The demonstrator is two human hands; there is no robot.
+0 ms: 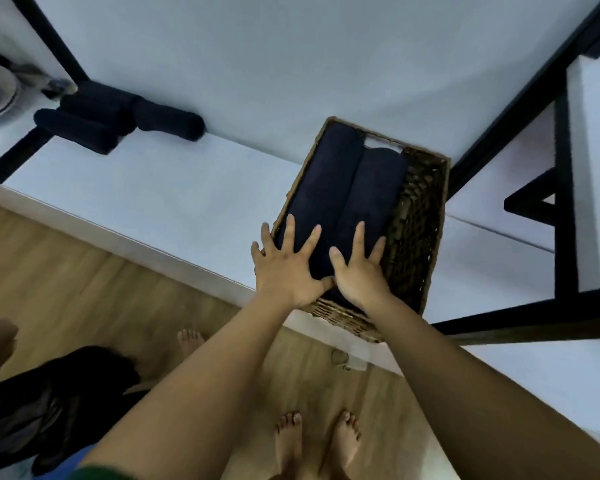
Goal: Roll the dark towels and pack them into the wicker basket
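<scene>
Left hand [288, 268] lies flat with straight, spread fingers and grasps nothing; it presses on the near end of the left rolled towel [323, 181] inside the wicker basket [420, 216], and its outer fingers reach over the left rim. The right hand [359, 271] is flat in the same way, holding nothing, with its straight fingers on the near end of the right rolled towel [374, 188]. The left thumb touches the right hand. Both towels lie side by side along the basket, touching each other; at their right the woven inside of the basket shows. The basket stands on the white surface [153, 195], near its front edge. Three more rolled dark towels [118, 116] lie together at the far left of this surface, well apart from the basket. Black frame bars [565, 202] stand at the right. Below, bare feet [316, 441] stand on the wooden floor [66, 271].
</scene>
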